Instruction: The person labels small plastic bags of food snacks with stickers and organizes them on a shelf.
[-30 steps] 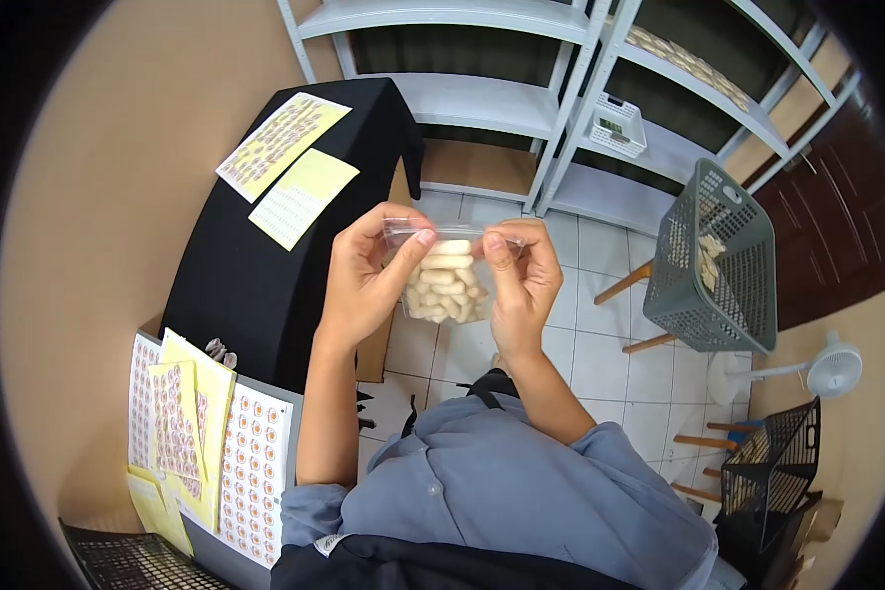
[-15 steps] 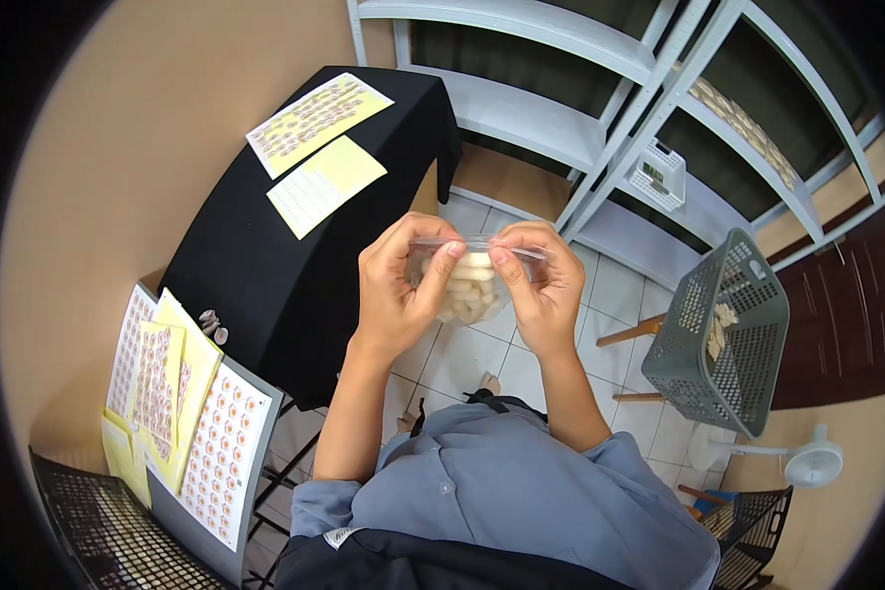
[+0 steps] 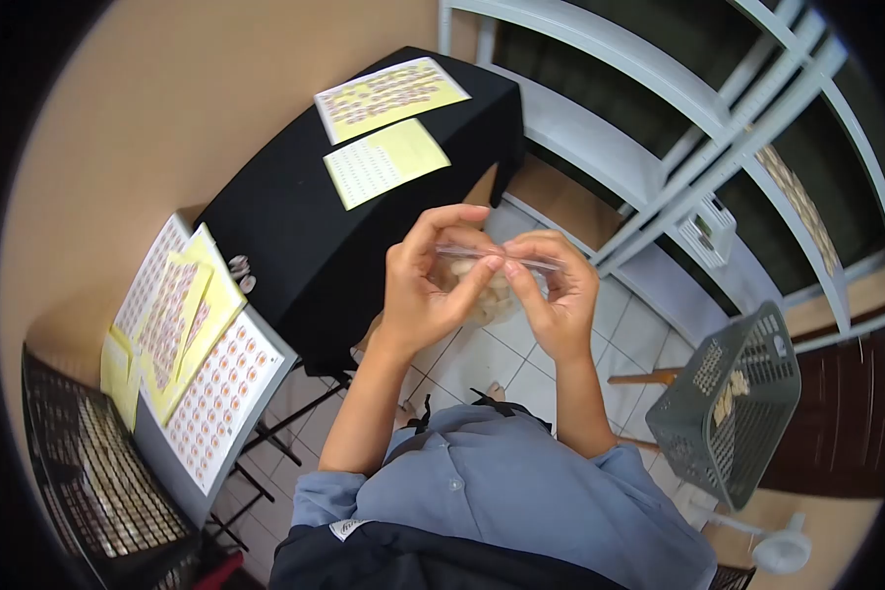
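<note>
A clear zip bag (image 3: 492, 300) with pale, finger-shaped pieces inside hangs between my hands, in front of my body. My left hand (image 3: 441, 280) pinches the bag's top edge near its middle, thumb in front and index finger raised a little above it. Right beside that, my right hand (image 3: 553, 290) grips the same edge between thumb and fingers. The two thumb tips almost meet at the seal strip. Fingers and thumbs partly hide the contents.
A black-covered table (image 3: 275, 206) at left bears yellow-and-white sticker sheets (image 3: 388, 162). More sheets (image 3: 216, 403) lie on a grey surface beside a black basket (image 3: 118, 472). Grey shelves (image 3: 600, 147) stand behind; a grey-green basket (image 3: 723, 413) and white fan (image 3: 782, 551) are at right.
My view has turned, so the table and shelves sit further right. My left hand has slid along the bag's edge toward the right thumb, and its index finger has lifted.
</note>
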Demonstrator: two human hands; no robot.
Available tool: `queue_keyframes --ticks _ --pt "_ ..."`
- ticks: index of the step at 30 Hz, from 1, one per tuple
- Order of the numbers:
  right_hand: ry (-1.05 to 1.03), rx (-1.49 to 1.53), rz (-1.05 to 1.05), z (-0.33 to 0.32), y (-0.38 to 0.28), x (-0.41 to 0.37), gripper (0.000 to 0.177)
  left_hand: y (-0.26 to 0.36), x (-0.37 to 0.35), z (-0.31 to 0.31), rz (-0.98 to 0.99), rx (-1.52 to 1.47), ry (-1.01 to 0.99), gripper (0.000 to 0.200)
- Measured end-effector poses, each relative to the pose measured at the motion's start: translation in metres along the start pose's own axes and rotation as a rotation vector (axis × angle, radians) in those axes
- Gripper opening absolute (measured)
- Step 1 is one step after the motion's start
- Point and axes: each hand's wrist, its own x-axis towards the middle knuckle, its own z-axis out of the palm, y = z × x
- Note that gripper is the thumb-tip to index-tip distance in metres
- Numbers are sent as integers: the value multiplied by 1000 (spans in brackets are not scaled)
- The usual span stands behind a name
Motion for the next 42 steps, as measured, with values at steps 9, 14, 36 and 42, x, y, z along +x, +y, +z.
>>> queue_keyframes --ticks 9,14,36,42 --pt "-215 37 27 51 9 -10 5 29 -42 -67 -58 169 122 39" --pt "-437 45 8 94 -1 -17 3 59 -87 -117 -146 353 101 46" --pt "-690 -175 230 212 45 -56 21 126 -197 -339 -364 286 735 28" --pt "-1464 -1559 862 64 123 -146 25 121 -161 -388 -840 918 456 23"
